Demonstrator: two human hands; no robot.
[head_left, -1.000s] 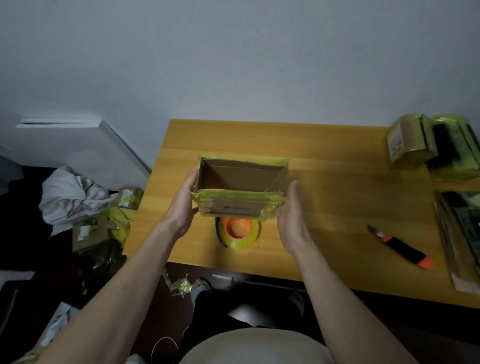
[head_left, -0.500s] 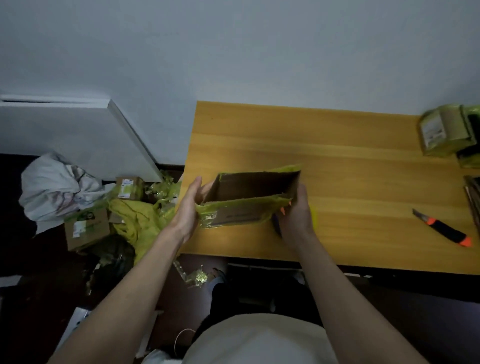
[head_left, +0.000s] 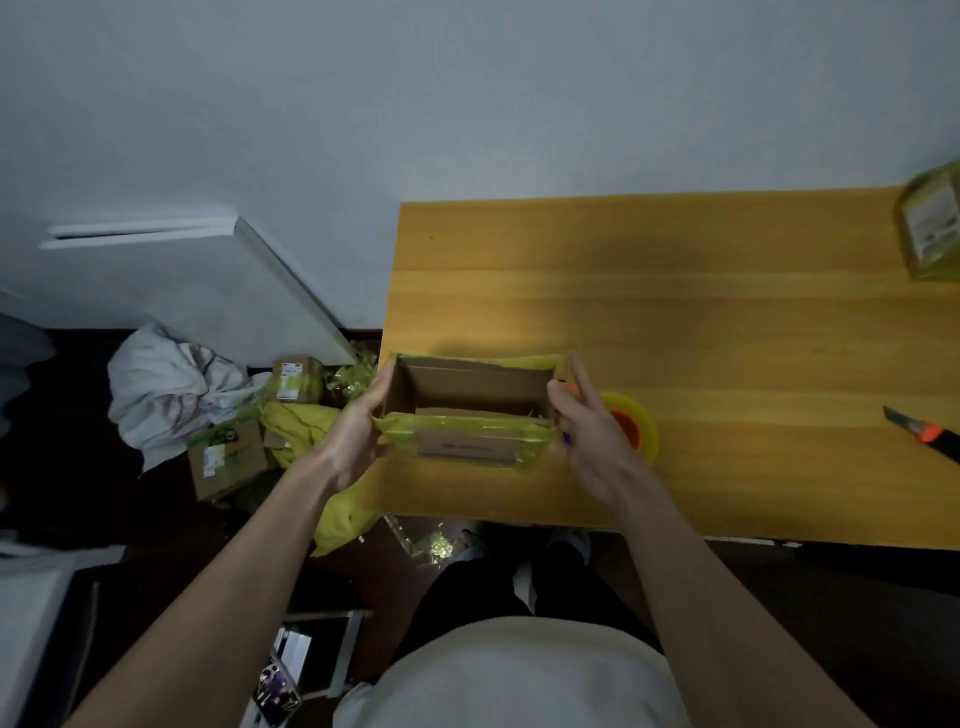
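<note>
An open cardboard box (head_left: 470, 397) wrapped in yellow-green tape hangs just above the near left corner of the wooden table (head_left: 675, 312). Its inside looks empty. My left hand (head_left: 358, 436) grips the box's left end, thumb on the near wall and fingers along the side. At the right end my right hand (head_left: 587, 431) lies against the box with its fingers spread and fairly straight.
A yellow tape roll with an orange core (head_left: 636, 423) lies on the table just behind my right hand. An orange-and-black utility knife (head_left: 930, 434) lies at the right edge. A taped parcel (head_left: 932, 228) sits far right. Boxes, yellow wrap (head_left: 296, 421) and a white cloth (head_left: 166, 389) litter the floor at left.
The box has moved left towards the table's left corner and levelled out. My right hand's fingers have loosened and spread at the box's right end, and the tape roll shows again.
</note>
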